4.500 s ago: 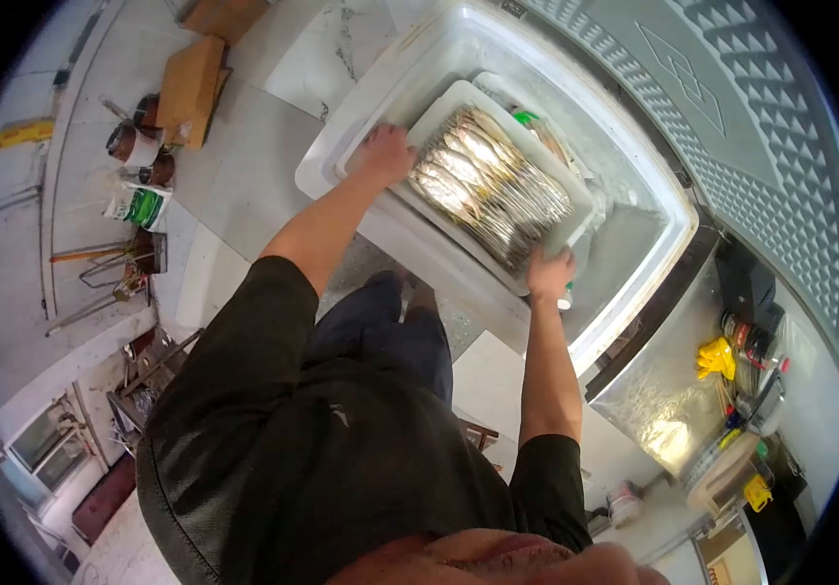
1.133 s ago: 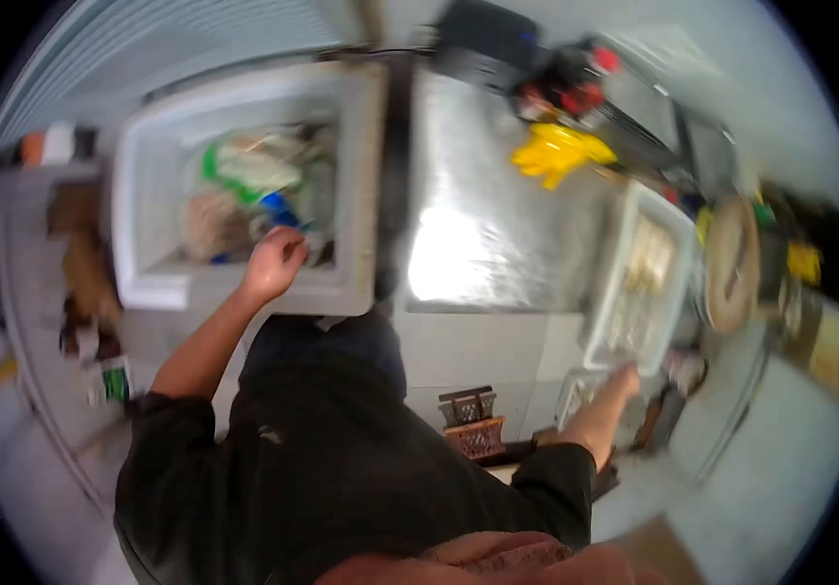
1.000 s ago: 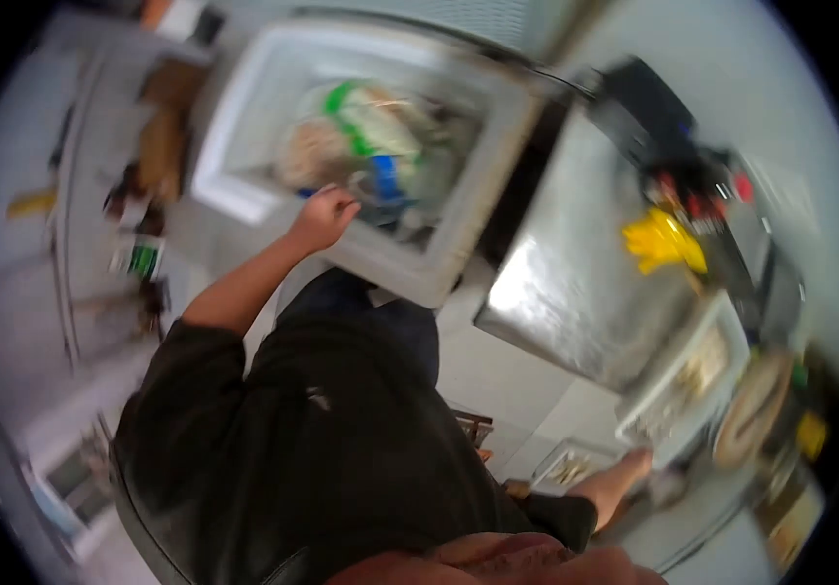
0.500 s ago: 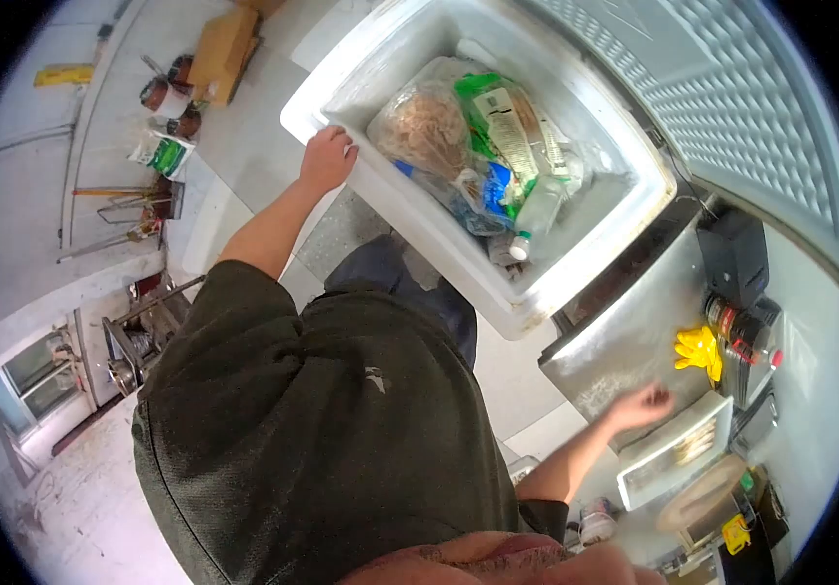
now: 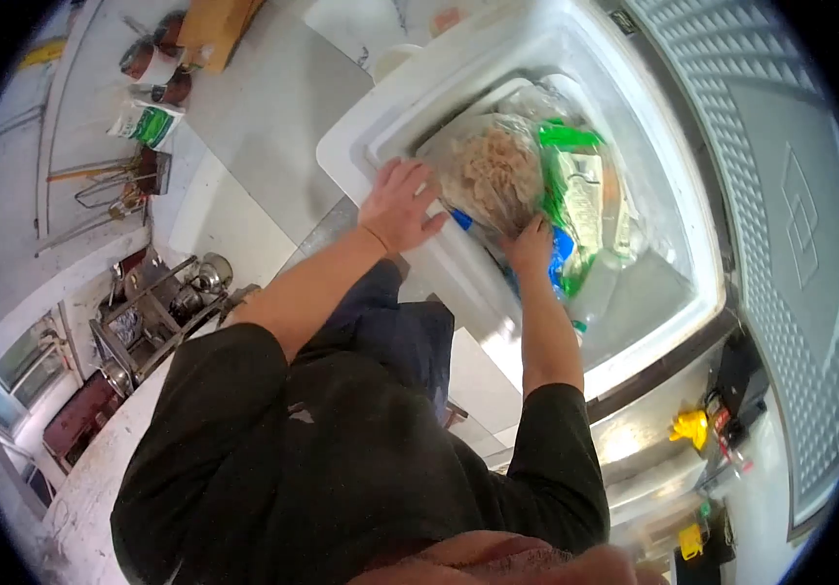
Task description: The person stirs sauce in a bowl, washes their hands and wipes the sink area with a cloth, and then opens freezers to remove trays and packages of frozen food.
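Note:
An open white chest freezer (image 5: 351, 146) holds a clear plastic bag of pale brown stuff (image 5: 497, 171), a green and white packet (image 5: 575, 185), a blue item (image 5: 561, 255) and a clear bottle (image 5: 595, 288). My left hand (image 5: 402, 207) is at the freezer's near left rim, fingers apart, with nothing in it. Inside the freezer, my right hand (image 5: 529, 244) has its fingers closed on the lower edge of the clear bag; its fingertips are partly hidden.
The raised grey lid (image 5: 800, 224) stands at the right. Below it are a shiny metal surface (image 5: 624, 439) and a yellow glove (image 5: 690, 427). At the left lie a cardboard box (image 5: 215, 31), a green and white bag (image 5: 152, 124) and a rack with metal pots (image 5: 152, 312).
The fish tray, earlier in both hands, left the freezer and stood at the right. Since half a second ago, my right hand has moved from beside that tray into the freezer and closed on the bag.

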Tool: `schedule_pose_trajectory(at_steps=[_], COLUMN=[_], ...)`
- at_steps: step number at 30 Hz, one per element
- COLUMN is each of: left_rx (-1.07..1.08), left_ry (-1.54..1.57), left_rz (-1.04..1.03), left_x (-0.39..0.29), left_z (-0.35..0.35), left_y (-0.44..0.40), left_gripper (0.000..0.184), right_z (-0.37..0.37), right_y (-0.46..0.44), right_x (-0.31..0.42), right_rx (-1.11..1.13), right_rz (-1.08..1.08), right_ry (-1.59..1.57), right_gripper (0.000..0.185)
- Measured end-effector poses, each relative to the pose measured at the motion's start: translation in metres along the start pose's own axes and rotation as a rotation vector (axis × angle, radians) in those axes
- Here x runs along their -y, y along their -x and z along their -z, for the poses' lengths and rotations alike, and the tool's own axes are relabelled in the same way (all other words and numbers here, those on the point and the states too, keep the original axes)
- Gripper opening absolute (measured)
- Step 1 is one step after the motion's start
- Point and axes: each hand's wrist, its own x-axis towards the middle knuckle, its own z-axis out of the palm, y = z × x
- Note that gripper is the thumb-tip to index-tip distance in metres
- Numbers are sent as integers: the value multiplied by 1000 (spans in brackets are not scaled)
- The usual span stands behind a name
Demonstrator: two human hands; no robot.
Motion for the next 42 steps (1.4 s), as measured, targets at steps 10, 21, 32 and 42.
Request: schedule_pose_trajectory(at_steps=[10,21,32,42], left_rx=[-17,-107,-107,-55], left_ry=[78,126,-6,-42], left_rz=[8,71,9,27], left_x=[-1,1,1,-7], left_z=[6,6,-16,-12], left_y=[-3,4,6,8], left_gripper=[39,44,43,46], right_z=[60,153,246,214], right_y=[-22,33,227,364], right_x=[29,19,-56,-169], right_rx=[397,322,-177,-693], right_rz=[-196,-259,-631,-1148], right_ry=[-96,-383,-658,-600], right_gripper=[50,60,48,46])
